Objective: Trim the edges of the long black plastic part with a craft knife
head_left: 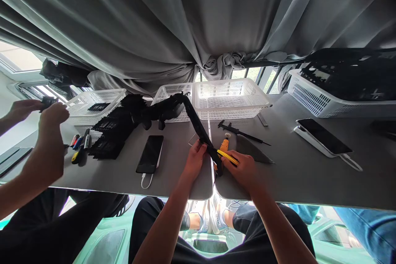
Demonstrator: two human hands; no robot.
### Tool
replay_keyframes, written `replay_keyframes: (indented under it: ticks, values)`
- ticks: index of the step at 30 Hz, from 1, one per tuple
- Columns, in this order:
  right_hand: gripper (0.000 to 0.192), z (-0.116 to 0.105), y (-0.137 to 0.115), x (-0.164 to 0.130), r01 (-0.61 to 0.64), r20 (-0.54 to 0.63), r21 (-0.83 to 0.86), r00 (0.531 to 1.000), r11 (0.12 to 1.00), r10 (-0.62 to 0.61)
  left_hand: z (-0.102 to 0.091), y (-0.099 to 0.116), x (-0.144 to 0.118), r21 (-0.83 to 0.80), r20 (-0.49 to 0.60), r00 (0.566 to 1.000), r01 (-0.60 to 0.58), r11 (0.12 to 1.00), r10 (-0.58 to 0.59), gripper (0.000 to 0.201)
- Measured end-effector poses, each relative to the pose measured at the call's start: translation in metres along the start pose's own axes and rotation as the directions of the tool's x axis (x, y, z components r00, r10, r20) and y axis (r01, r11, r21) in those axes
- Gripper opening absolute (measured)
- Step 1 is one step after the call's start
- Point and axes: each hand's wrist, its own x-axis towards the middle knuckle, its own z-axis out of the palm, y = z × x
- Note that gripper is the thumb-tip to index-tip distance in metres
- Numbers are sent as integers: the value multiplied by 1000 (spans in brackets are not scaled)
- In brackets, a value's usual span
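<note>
My left hand (194, 158) grips a long black linked chain (194, 121) near its near end; the chain runs up and back toward the white baskets. My right hand (243, 168) holds a yellow-handled tool (228, 157) whose tip meets the chain's end between my two hands. Both hands hover just over the grey table (173, 161) near its front edge. An orange tool (224, 145) and black calipers (239, 132) lie just behind my right hand.
A black phone (150, 153) with a white cable lies left of my hands. White baskets (229, 97) stand at the back, another (312, 95) at right. A second phone (323, 136) lies at right. Another person's hands (51, 115) work at left by black parts (111, 130) and pens (78, 142).
</note>
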Motion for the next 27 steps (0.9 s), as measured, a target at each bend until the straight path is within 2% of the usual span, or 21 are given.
replay_keyframes:
  ticks: [17,22,27]
  values:
    - [35,1,3,-1,10,-3,-59,1000,998,-10,1,3,-2,2,34,999,-17,1000,17,38]
    - [34,0,2,-1,4,-16,-96,1000,995,-5,4,6,-3,18,-8,1000,2,1000,-2,37]
    - [35,-2,1,-1,-6,-36,-55,999,998,4,6,6,-3,5,-39,999,6,1000,-6,33]
